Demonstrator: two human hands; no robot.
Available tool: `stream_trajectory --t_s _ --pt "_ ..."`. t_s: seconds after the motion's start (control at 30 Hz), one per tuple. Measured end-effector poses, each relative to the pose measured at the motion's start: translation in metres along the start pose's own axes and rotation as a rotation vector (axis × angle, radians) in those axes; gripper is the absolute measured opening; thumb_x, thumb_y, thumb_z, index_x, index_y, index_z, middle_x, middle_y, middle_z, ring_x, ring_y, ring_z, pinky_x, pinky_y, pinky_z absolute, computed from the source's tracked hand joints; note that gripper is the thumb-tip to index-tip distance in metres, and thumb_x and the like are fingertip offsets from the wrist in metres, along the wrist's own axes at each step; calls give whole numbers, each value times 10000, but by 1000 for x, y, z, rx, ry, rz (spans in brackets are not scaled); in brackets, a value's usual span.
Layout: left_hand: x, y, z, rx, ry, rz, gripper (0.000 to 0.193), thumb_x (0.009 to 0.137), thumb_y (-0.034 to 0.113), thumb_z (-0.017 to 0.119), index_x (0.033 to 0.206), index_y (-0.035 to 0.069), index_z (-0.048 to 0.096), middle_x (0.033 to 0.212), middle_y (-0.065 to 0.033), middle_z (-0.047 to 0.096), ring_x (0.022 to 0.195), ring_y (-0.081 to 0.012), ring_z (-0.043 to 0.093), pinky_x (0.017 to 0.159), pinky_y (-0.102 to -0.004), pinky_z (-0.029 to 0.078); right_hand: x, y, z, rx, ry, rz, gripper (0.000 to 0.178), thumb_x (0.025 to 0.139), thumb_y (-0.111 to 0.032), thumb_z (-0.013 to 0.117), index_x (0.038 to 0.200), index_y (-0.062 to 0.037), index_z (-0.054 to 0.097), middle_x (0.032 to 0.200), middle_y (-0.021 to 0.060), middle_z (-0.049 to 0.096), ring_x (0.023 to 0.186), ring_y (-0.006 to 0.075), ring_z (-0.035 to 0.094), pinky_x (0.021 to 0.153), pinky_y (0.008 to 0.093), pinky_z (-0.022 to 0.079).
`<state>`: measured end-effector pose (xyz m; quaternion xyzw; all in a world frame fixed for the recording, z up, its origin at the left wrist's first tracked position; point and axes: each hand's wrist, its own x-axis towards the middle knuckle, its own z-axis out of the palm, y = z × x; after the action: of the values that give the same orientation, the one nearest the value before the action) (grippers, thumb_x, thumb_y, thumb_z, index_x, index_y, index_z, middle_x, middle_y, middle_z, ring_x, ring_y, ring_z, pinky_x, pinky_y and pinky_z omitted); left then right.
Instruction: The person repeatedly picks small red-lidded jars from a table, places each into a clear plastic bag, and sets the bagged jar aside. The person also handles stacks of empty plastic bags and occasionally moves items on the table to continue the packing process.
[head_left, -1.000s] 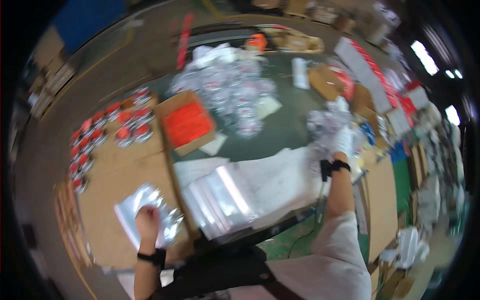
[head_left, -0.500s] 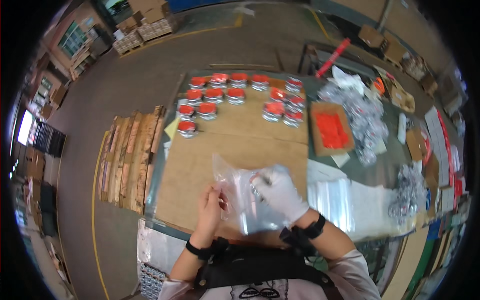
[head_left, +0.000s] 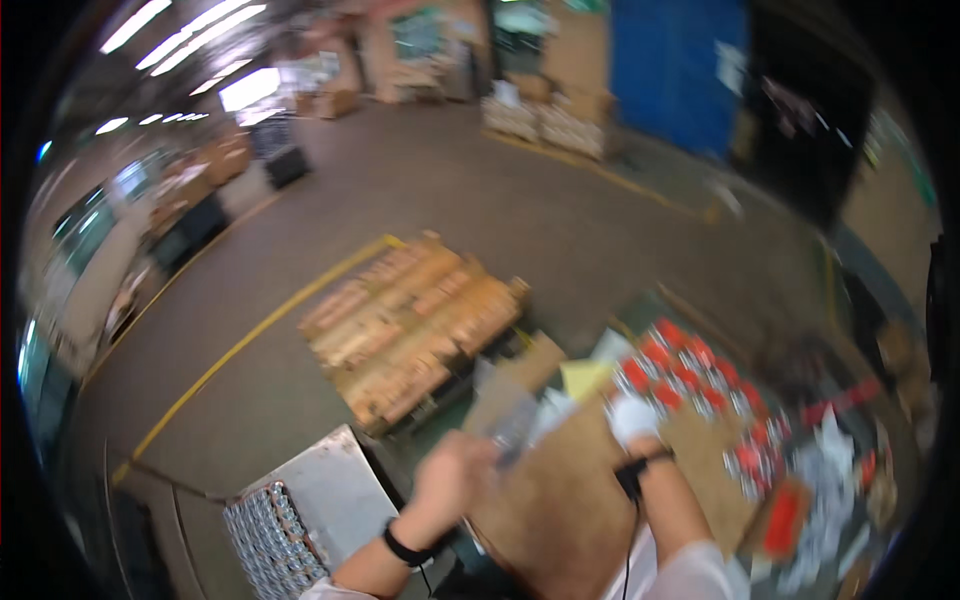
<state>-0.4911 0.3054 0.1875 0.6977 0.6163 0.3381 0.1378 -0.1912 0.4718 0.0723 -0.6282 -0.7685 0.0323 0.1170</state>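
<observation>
The left hand (head_left: 455, 475) is curled closed around the near end of the bag (head_left: 512, 422), by the cardboard's (head_left: 560, 500) left edge. Through the blur, its long axis seems to point away and slightly right. The gloved right hand (head_left: 633, 420) is at the red-topped tins (head_left: 685, 376); its grip I cannot tell.

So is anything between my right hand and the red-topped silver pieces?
Nothing visible: your gloved right hand is beside the nearest red-topped silver pieces, though blur hides whether they touch. The clear plastic bag is off to its left.
</observation>
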Motion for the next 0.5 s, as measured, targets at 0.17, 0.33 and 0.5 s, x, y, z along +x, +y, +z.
stream_trajectory --t_s 0.17,0.33,0.5 --pt "3 1 127 125 -444 81 153 857 180 579 932 69 653 848 -174 654 723 -337 654 616 -424 527 -63 -24 -77 990 -137 451 193 882 -111 549 1013 9 622 805 154 692 680 255 695 607 397 572" --pt "-35 2 207 -530 -791 -354 267 940 239 543 1005 15 672 918 -225 683 732 -349 677 661 -424 529 -174 -73 -41 1028 36 286 233 902 -71 495 1102 4 589 945 124 663 776 222 655 666 366 544" --pt "-38 5 182 -591 -153 -192 292 959 259 530 1068 30 674 994 -209 680 809 -390 661 702 -444 527 -215 -80 -31 385 -69 27 260 988 -174 476 1149 -34 624 1025 145 648 936 296 610 828 380 496"
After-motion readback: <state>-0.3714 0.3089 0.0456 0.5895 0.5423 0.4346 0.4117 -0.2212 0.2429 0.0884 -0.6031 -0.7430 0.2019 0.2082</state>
